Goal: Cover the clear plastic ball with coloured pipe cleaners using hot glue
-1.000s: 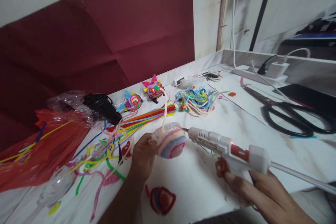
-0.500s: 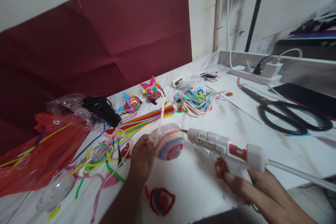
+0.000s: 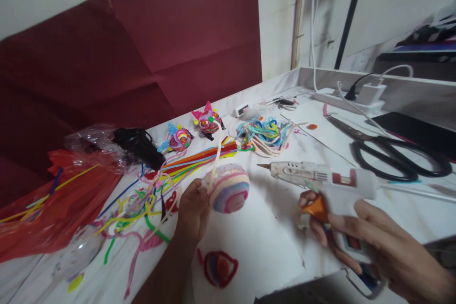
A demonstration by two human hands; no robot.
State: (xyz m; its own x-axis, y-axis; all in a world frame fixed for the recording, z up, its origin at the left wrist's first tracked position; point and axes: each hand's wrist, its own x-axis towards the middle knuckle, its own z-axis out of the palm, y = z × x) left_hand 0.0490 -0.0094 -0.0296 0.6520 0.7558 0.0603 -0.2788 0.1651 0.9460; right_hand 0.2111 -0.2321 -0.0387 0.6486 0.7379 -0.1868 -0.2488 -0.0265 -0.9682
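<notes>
Nearest us, a red-rimmed eye-shaped piece [image 3: 220,268] lies loose on the tabletop, attached to nothing. Just beyond, right hand [image 3: 384,242] wraps the grip of a white glue gun [image 3: 320,175], fingers at the orange trigger, nozzle pointing left and clear of the work. And there's the ball [image 3: 230,194], mid-table, pinched in the left hand [image 3: 194,209]! Striped bands coat its near face; the upper left looks clear and bare, with a cream strip [image 3: 217,152] rising loose, so I'd call the covering partway along. Farther back lies a stem bundle [image 3: 199,156], then two decorated figures, blue-eared [image 3: 180,138] left and pink-eared [image 3: 207,123] right, both looking complete.
</notes>
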